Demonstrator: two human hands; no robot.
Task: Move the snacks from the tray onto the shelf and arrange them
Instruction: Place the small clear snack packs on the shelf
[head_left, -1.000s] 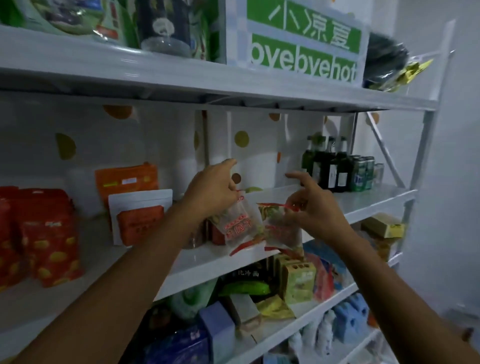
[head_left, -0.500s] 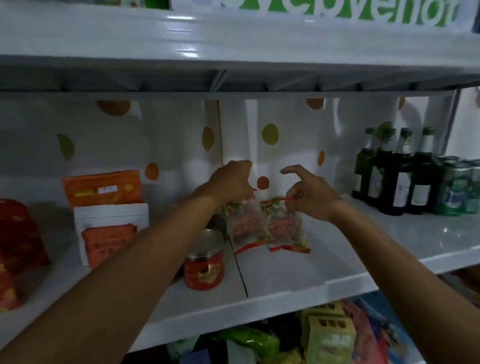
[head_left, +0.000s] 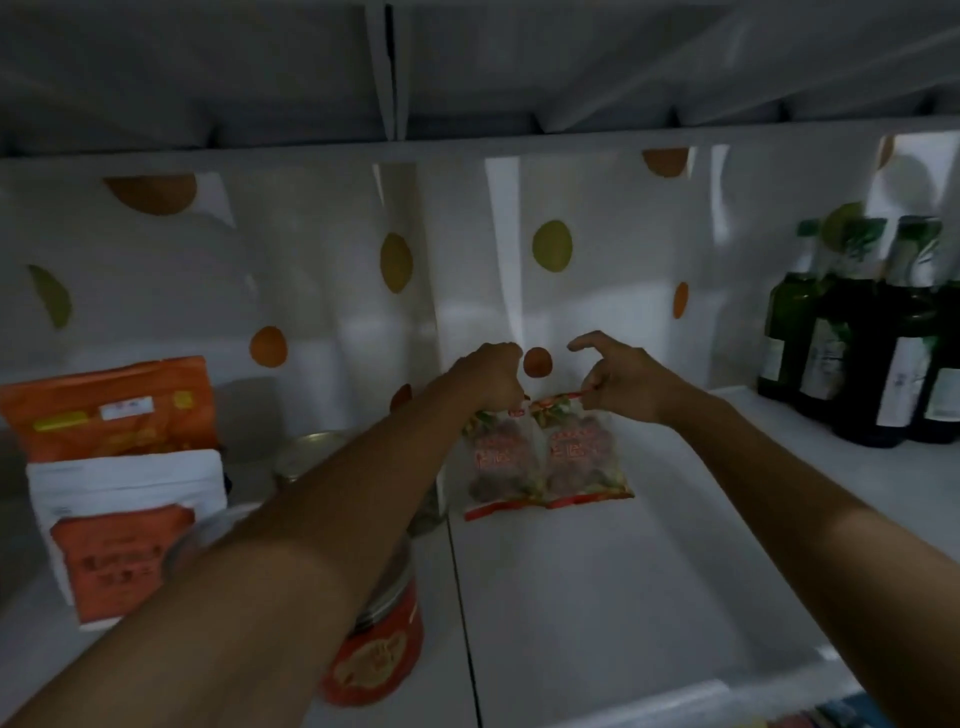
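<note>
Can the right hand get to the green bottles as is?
Probably yes: only bare shelf lies between the right hand and the green bottles. It pinches a snack packet's top edge, though, so it would have to let go first.

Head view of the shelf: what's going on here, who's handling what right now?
A person is setting two small clear snack packets side by side on the white shelf. The left hand grips the top of the left packet, and the right hand pinches the top edge of the right packet. Both packets' bottom edges touch the shelf. A red tin and pouches sit to the left, dark bottles to the right.
</note>
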